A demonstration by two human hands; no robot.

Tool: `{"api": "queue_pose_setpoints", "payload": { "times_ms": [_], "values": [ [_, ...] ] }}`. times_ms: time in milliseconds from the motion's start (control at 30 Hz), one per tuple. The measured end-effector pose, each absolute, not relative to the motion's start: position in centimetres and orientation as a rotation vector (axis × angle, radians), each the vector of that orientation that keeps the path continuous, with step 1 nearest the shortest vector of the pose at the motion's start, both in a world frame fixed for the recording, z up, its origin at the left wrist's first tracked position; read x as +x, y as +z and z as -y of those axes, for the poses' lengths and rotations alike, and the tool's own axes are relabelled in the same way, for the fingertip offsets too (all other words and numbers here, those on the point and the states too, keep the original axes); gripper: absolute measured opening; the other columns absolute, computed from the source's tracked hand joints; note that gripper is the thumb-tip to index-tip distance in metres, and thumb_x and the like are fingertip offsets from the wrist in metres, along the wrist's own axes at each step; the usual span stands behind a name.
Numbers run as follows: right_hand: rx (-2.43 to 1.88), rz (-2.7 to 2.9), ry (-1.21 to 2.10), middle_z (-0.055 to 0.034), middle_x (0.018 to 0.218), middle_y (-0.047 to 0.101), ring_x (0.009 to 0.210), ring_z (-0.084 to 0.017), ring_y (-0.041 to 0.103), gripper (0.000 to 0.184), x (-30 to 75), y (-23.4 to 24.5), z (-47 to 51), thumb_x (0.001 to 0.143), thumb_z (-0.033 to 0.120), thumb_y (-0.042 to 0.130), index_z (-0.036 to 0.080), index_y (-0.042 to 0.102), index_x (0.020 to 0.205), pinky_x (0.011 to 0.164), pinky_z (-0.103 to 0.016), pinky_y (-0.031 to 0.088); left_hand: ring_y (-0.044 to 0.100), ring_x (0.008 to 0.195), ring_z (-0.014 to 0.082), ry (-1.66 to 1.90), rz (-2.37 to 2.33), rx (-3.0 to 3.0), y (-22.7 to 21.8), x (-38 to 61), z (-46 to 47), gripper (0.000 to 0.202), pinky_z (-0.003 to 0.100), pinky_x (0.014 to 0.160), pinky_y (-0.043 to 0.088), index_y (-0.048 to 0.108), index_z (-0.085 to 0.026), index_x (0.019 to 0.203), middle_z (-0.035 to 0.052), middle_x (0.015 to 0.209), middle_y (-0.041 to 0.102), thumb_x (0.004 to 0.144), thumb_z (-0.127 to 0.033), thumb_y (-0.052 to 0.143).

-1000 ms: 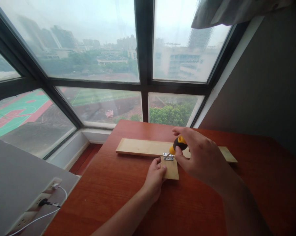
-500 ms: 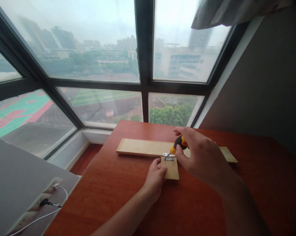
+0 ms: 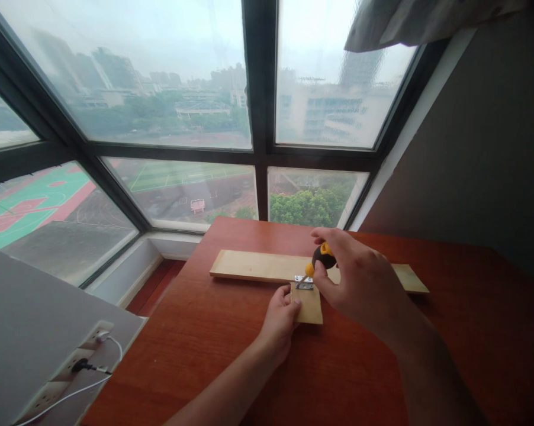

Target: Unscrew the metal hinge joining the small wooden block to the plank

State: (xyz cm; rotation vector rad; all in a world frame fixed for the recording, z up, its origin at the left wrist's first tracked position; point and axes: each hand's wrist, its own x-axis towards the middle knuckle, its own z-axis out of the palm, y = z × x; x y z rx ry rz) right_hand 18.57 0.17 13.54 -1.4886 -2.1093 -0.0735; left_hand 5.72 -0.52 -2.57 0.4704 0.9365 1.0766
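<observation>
My left hand [image 3: 279, 319] is closed on the left edge of a small wooden board [image 3: 310, 310], thumb on top. A silver metal hinge [image 3: 304, 284] lies across the joint between this piece and a long wooden plank [image 3: 253, 264] behind it. In my right hand [image 3: 360, 278] is a screwdriver [image 3: 324, 258] with a stubby black and yellow handle. It tilts down to the left, its shaft reaching the left part of the hinge. Whether the tip sits in a screw is too small to tell. My right hand covers part of the plank.
Everything lies on a reddish-brown table [image 3: 205, 361]. Large windows with dark frames [image 3: 261, 118] rise behind it. Power sockets with a black plug [image 3: 79, 365] and white cables are on the low wall at left. A curtain [image 3: 395, 23] hangs at upper right.
The screwdriver's handle has turned in my right fingers and shifted very slightly left, more yellow showing on top. My left hand and both boards stay where they were.
</observation>
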Motion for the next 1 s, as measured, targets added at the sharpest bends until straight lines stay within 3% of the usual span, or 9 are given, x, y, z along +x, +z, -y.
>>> {"api": "queue_pose_setpoints", "payload": {
  "times_ms": [100, 233, 333, 500, 733, 1000],
  "values": [
    [-1.482, 2.111, -0.1, -0.0055, 0.117, 0.067, 0.099, -0.024, 0.066, 0.034, 18.5, 13.54, -0.22, 0.086, 0.029, 0.054, 0.023, 0.055, 0.119, 0.07, -0.033, 0.048, 0.067, 0.08, 0.0219, 1.075, -0.943, 0.469, -2.52, 5.71, 0.53, 0.046, 0.028, 0.066, 0.05, 0.056, -0.014, 0.107, 0.0112, 0.096, 0.07, 0.066, -0.023, 0.074],
    [-1.547, 2.086, -0.205, -0.0054, 0.109, 0.071, 0.083, -0.024, 0.069, 0.03, 18.52, 13.19, -0.54, 0.09, 0.04, 0.053, 0.023, 0.058, 0.114, 0.061, -0.032, 0.046, 0.067, 0.081, 0.0217, 1.075, -0.952, 0.472, -2.64, 5.71, 0.47, 0.044, 0.028, 0.069, 0.05, 0.057, -0.015, 0.107, 0.0113, 0.097, 0.07, 0.066, -0.021, 0.073],
    [-1.531, 2.075, -0.162, -0.0051, 0.109, 0.071, 0.081, -0.022, 0.069, 0.027, 18.43, 13.12, -0.57, 0.091, 0.031, 0.05, 0.022, 0.058, 0.114, 0.065, -0.032, 0.047, 0.067, 0.08, 0.0209, 1.078, -0.947, 0.469, -2.65, 5.74, 0.45, 0.043, 0.029, 0.07, 0.049, 0.057, -0.015, 0.105, 0.0108, 0.096, 0.07, 0.066, -0.021, 0.073],
    [-1.471, 2.097, -0.103, -0.0047, 0.115, 0.068, 0.097, -0.023, 0.066, 0.038, 18.22, 13.43, -0.18, 0.082, 0.022, 0.053, 0.022, 0.054, 0.12, 0.072, -0.032, 0.048, 0.065, 0.071, 0.0174, 1.066, -0.955, 0.475, -2.38, 5.75, 0.5, 0.044, 0.026, 0.064, 0.048, 0.055, -0.015, 0.107, 0.0096, 0.094, 0.07, 0.066, -0.021, 0.073],
    [-1.547, 2.078, -0.194, -0.0036, 0.109, 0.071, 0.084, -0.023, 0.069, 0.029, 18.42, 13.16, -0.53, 0.09, 0.04, 0.052, 0.024, 0.058, 0.114, 0.061, -0.032, 0.045, 0.066, 0.076, 0.0199, 1.072, -0.93, 0.491, -2.39, 5.73, 0.48, 0.044, 0.027, 0.066, 0.049, 0.054, -0.014, 0.109, 0.0106, 0.094, 0.071, 0.068, -0.02, 0.071],
    [-1.461, 2.074, -0.101, -0.0041, 0.111, 0.07, 0.091, -0.022, 0.068, 0.036, 18.15, 13.52, -0.17, 0.082, 0.022, 0.052, 0.023, 0.056, 0.118, 0.071, -0.032, 0.047, 0.067, 0.074, 0.0199, 1.081, -0.926, 0.482, -2.29, 5.78, 0.51, 0.046, 0.028, 0.067, 0.05, 0.056, -0.014, 0.107, 0.0096, 0.09, 0.071, 0.066, -0.023, 0.075]
  ]
}}
